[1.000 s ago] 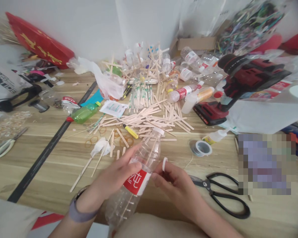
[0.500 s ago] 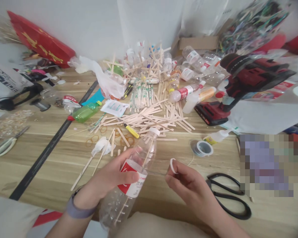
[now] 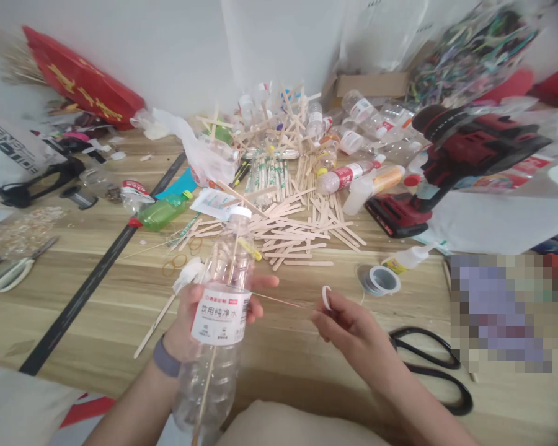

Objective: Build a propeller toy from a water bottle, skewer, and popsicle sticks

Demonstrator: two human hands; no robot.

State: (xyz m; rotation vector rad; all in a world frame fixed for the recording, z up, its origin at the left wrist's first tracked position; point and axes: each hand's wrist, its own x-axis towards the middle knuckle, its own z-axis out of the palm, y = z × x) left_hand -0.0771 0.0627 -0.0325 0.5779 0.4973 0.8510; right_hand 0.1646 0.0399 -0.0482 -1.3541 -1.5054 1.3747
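Note:
A clear plastic bottle (image 3: 219,316) with a white cap and a white-and-red label stands tilted near the front edge, a thin wooden stick showing through it. Wrapped round its middle from behind is my left hand (image 3: 190,316), with fingertips showing past the label's right side. My right hand (image 3: 353,328) is closed to the right of the bottle, pinching a small white ring (image 3: 326,298). A thin thread (image 3: 279,300) runs from the bottle to the right fingertips.
Wooden sticks (image 3: 297,238) lie piled beyond the bottle. Black-handled scissors (image 3: 428,365) and a thread spool (image 3: 384,280) are on the right, with a red drill (image 3: 474,155) behind. More bottles (image 3: 344,176) sit at the back. A green bottle (image 3: 162,212) lies left, near other scissors (image 3: 16,272).
My left hand has turned the bottle more upright and shifted it left, so its label faces me. The thread now shows stretched between the bottle and my right hand, which has barely moved.

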